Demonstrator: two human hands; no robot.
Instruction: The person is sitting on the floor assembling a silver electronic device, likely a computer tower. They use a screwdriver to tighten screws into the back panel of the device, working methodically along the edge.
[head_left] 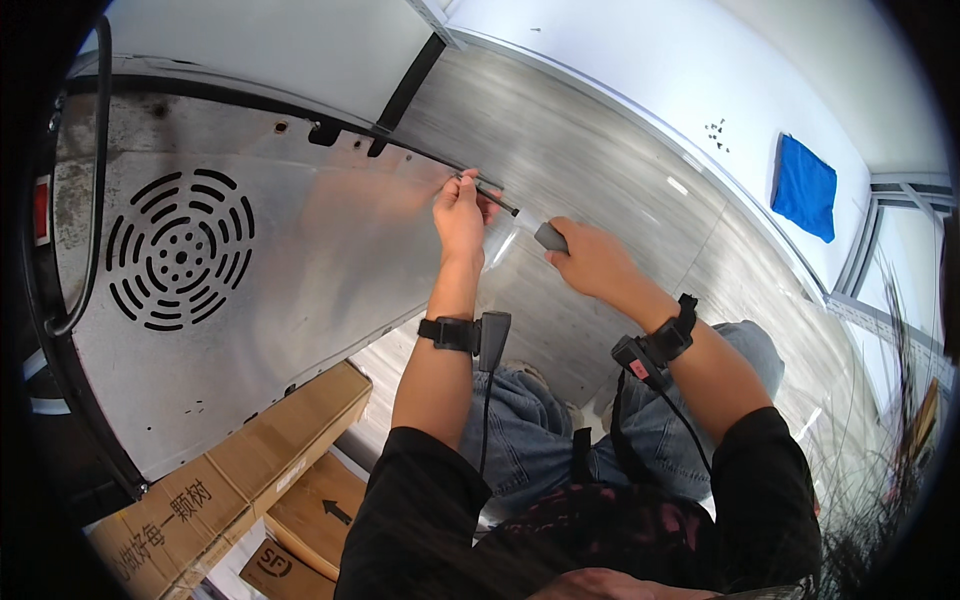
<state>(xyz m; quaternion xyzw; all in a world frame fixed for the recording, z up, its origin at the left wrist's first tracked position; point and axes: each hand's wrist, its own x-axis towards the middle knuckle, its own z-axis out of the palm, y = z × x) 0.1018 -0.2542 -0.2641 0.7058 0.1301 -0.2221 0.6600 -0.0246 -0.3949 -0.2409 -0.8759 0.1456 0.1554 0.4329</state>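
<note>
My left hand [463, 215] is closed at the far right corner of a large metal panel [330, 250], its fingers pinching a thin dark rod [504, 205] with a small thicker tip. The rod points right, toward my other hand. A short gap away, my right hand [592, 262] is wrapped round a grey block-like grip [550, 237]. Something pale shows at the front of that grip, too unclear to name. The panel is silvery, with a round pattern of vent slots [181, 257] on its left part. Where the rod meets the panel is hidden by my left fingers.
Cardboard boxes [235, 470] stand below the panel at the lower left. A black cable [103, 180] hangs along the panel's left side. At the right, a blue cloth-like item [805, 187] and several small dark pieces [717, 134] lie on a white surface [640, 60].
</note>
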